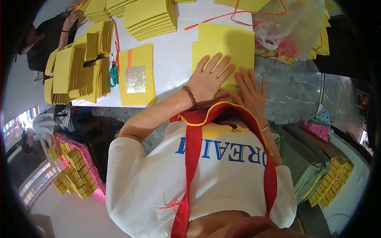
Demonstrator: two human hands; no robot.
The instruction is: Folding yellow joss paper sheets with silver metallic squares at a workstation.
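Matt yellow paper sheets [226,37] lay at the upper centre of the frame, over a smooth white tabletop [174,51]. A shiny, textured silver foil square [135,79] caught light at upper left, near scissors [114,77] with smooth green plastic handles. A thin, crinkled clear plastic bag [272,35] gleamed at upper right, above glossy, stone-look grey flooring [293,93]; matt red apron cloth [193,152] filled lower centre.

Main lane: bare white strip of tabletop [172,59] between the silver-patched yellow sheet [147,63] and the yellow paper [224,43] under the fingers [223,64]. Red ribbon [210,22] intrudes farther out; fanned yellow stack [151,18] flanks it left. Left forearm [158,109] blocks the near end. Scissors [113,76] plus packed yellow bundles [67,71] obstruct far left; plastic bag [274,33] obstructs far-right corner.
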